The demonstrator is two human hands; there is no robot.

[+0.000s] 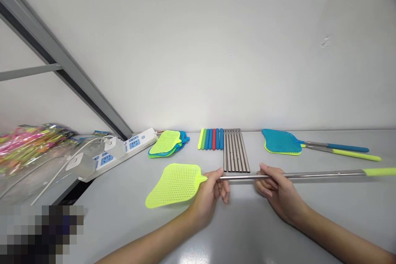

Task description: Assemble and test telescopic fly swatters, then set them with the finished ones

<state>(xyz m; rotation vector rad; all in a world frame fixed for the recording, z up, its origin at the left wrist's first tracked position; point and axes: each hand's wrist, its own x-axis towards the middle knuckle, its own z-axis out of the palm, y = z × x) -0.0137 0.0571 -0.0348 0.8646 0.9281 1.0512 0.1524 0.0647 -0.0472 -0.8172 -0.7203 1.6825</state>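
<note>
A yellow-green fly swatter [175, 185] with a long metal rod and a yellow-green grip lies across both hands, just above the table. My left hand [212, 194] is closed around the rod right beside the perforated head. Farther right along the rod, my right hand [274, 185] grips it with curled fingers. The swatter's grip runs out of view at the right edge. Behind my hands lie several metal tubes [236, 152] side by side, with a row of coloured grips [210, 139] to their left.
Loose swatter heads [165, 142] are stacked at the back left, beside a white power strip [123, 152] with cables. Two swatters, a blue head [281, 141] on top, lie at the back right. Plastic-bagged goods [34, 148] are at far left, near a grey metal frame [62, 53].
</note>
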